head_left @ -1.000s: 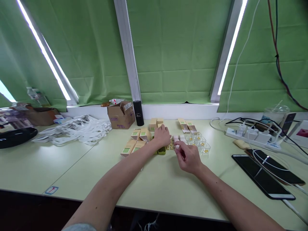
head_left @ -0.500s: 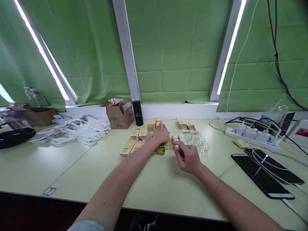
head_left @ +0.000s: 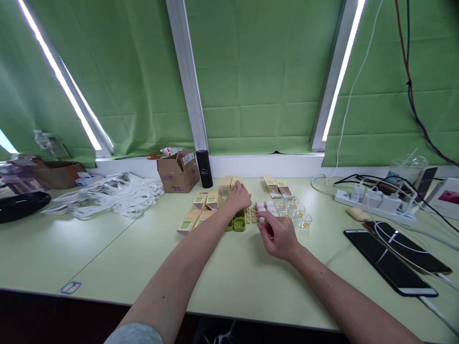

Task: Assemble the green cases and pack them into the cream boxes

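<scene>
My left hand (head_left: 239, 197) reaches over the green square trays (head_left: 239, 224), its back towards me, beside two upright tan cartons (head_left: 225, 185). Its fingers bend down and their tips are mostly hidden, so I cannot see what they hold. My right hand (head_left: 282, 237) is curled, thumb and forefinger closed on a small white block (head_left: 261, 220) at the near edge of a group of white blocks (head_left: 269, 204). Small gold pieces (head_left: 250, 217) lie in rows between the trays and my right hand. Clear cups (head_left: 301, 215) with gold centres stand just beyond that hand.
Tan cartons with green labels (head_left: 190, 222) lie left of my left forearm, and two flat ones (head_left: 278, 186) farther back. A cardboard box (head_left: 178, 177), a black cylinder (head_left: 204, 169) and white straps (head_left: 111, 196) lie left. Phones (head_left: 389, 263) and a power strip (head_left: 375, 205) are right.
The whole view has shifted slightly. Both hands keep nearly the same places and poses, and the objects on the table look unmoved.
</scene>
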The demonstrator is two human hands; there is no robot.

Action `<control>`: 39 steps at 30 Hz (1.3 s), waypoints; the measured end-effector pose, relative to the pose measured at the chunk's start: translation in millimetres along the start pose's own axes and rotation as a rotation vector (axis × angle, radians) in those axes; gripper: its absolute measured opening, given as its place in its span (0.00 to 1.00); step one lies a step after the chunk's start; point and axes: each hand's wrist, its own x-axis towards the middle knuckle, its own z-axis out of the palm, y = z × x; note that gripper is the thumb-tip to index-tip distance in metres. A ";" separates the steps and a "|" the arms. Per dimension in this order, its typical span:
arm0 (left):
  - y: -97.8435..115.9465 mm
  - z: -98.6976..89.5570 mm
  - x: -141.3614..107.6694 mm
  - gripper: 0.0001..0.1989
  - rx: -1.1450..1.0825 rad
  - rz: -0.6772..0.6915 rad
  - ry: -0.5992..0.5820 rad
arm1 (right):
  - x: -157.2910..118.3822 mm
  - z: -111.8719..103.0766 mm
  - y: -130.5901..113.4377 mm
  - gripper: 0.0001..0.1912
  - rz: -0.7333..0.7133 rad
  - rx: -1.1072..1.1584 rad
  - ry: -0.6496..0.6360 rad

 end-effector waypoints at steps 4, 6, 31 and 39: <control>0.6 -2.5 -3.8 0.28 -0.034 0.007 0.007 | -1.2 0.6 0.6 0.11 0.011 0.000 -0.004; 0.9 -6.5 -8.4 0.27 -0.059 0.015 0.022 | -2.1 1.2 1.2 0.10 0.015 0.000 -0.008; -54.0 -21.2 -147.4 0.12 -0.165 0.266 0.320 | -4.4 9.6 -14.1 0.05 0.135 -0.052 -0.695; -46.6 -25.2 -156.5 0.10 -0.111 0.313 0.253 | -3.1 7.6 -15.2 0.08 0.166 -0.028 -0.712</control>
